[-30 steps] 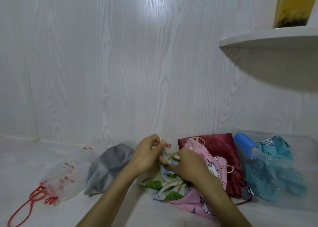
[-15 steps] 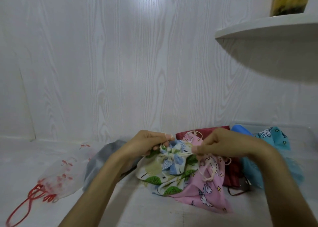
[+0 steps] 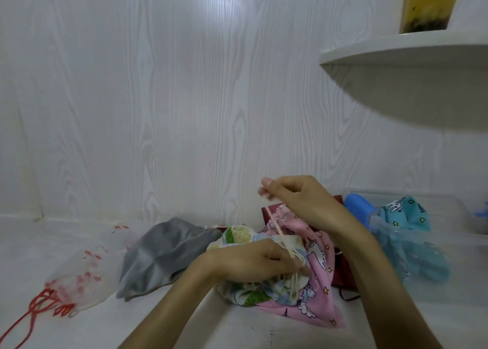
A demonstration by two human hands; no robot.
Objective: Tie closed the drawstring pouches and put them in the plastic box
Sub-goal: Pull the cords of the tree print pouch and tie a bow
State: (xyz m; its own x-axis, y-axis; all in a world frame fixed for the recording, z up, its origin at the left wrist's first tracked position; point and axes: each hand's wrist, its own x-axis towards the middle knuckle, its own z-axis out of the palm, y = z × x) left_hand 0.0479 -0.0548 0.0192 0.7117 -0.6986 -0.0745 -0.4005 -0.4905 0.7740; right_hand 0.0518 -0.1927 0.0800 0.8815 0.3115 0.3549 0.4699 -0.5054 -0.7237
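Note:
A white pouch with green tree prints [image 3: 245, 297] lies on the white surface, and my left hand [image 3: 253, 262] presses down on its gathered neck. My right hand [image 3: 298, 198] is raised above it, pinching the pouch's cream drawstring [image 3: 274, 225], which runs taut down to my left hand. A pink unicorn pouch [image 3: 319, 280] lies under and to the right of it, over a dark red pouch [image 3: 343, 272]. At the right stands the clear plastic box [image 3: 449, 282] with a teal unicorn pouch [image 3: 404, 214] inside.
A grey pouch [image 3: 163, 253] and a sheer white pouch with red flowers and red cords [image 3: 79, 277] lie at the left. A blue box clip [image 3: 360, 208] sits on the box's near corner. A white shelf [image 3: 406, 55] with a yellow container [image 3: 430, 5] juts out overhead right.
My right hand has risen up and back, pulling the cream drawstring taut. My left hand has dropped onto the tree-print pouch and holds its neck down.

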